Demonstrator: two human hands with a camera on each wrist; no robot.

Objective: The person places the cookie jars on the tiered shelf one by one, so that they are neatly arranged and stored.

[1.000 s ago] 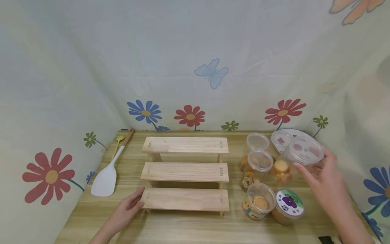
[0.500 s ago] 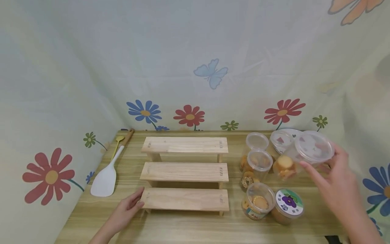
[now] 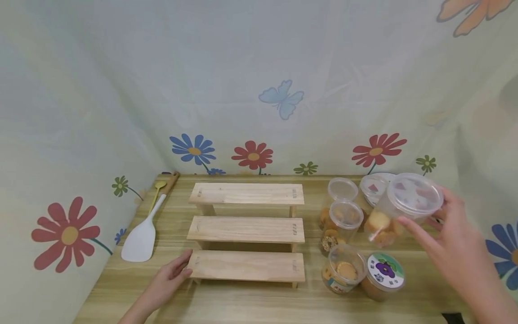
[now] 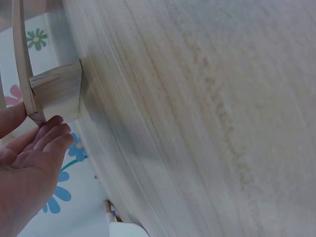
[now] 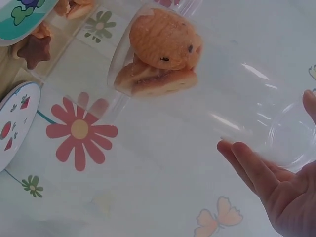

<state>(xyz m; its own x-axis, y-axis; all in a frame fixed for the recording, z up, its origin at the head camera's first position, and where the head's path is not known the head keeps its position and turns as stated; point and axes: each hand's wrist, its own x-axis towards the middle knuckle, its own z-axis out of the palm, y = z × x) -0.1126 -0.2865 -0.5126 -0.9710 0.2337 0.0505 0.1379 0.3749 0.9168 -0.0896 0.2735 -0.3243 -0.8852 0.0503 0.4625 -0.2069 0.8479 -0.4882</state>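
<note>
My right hand (image 3: pixel 459 240) grips a clear plastic jar (image 3: pixel 414 194) near its lid, thumb on the near side. The jar is tilted, off the table, with round cookies gathered at its bottom; in the right wrist view the cookies (image 5: pixel 163 44) lie at the end away from the fingers. My left hand (image 3: pixel 167 280) holds the left end of the lowest step of a three-step wooden rack (image 3: pixel 247 266). In the left wrist view its thumb and fingers (image 4: pixel 54 136) pinch the board's edge.
Two clear jars (image 3: pixel 346 214) of cookies stand right of the rack. Nearer are an uncovered-looking cookie tub (image 3: pixel 344 270) and a jar with a pansy-printed lid (image 3: pixel 384 271). A patterned plate (image 3: pixel 366 195) lies behind. A white spatula (image 3: pixel 139 240) and yellow spoon (image 3: pixel 159 184) lie left.
My right hand has carried the jar slightly to the right, uncovering less of the plate's right side, and its tilt has changed a little. The left hand stays on the rack.
</note>
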